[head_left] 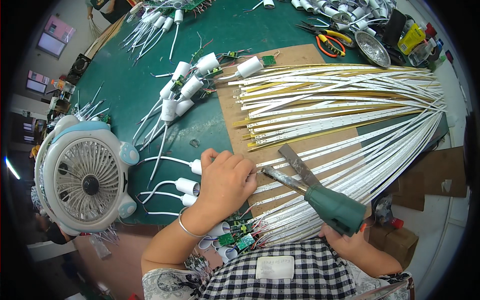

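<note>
My left hand (227, 180) is closed, fingers curled and pinched near the end of a white LED strip (272, 186). What lies between its fingertips is hidden. Beside it are white plastic lamp caps (187, 186) with white wires. My right hand (345, 244) is closed beneath a green soldering gun (335, 209), its grip mostly hidden behind the tool's body. The gun's metal tip points left, close to my left fingertips. A flat dark metal bar (299, 164) lies beside the gun across the strips.
A fan (87, 175) stands at the left. More strips (320, 107) lie on brown cardboard (235, 120), beyond the gun. Caps with circuit boards (190, 87) sit on the green table (250, 25). Pliers (330, 44) and a metal dish (372, 49) are at the far right.
</note>
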Available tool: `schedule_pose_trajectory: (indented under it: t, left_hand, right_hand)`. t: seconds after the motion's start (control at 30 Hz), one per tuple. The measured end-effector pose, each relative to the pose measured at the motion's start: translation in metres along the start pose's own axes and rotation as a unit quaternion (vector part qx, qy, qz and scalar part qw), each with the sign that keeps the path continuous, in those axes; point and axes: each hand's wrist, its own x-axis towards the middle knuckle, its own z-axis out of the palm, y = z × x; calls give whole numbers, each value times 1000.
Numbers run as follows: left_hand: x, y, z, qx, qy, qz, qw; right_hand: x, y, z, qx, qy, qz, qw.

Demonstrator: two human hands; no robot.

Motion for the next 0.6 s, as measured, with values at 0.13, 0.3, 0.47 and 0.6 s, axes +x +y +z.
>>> schedule_pose_trajectory:
  t: [0.13,0.3,0.47,0.6]
  left_hand:
    - [1,1,1,2,1,2,1000]
    - [-2,-1,-1,11,1,-5,1000]
    - [-3,-1,-3,21,-12,-4,1000]
    - [2,-6,-19,13,-29,-27,999]
  right_hand:
    - [0,1,2,61,50,18,997]
    - [3,-4,2,178,63,11,982]
    - [0,2,3,207,76,-4,975]
    - [4,-2,5,239,104,5,965]
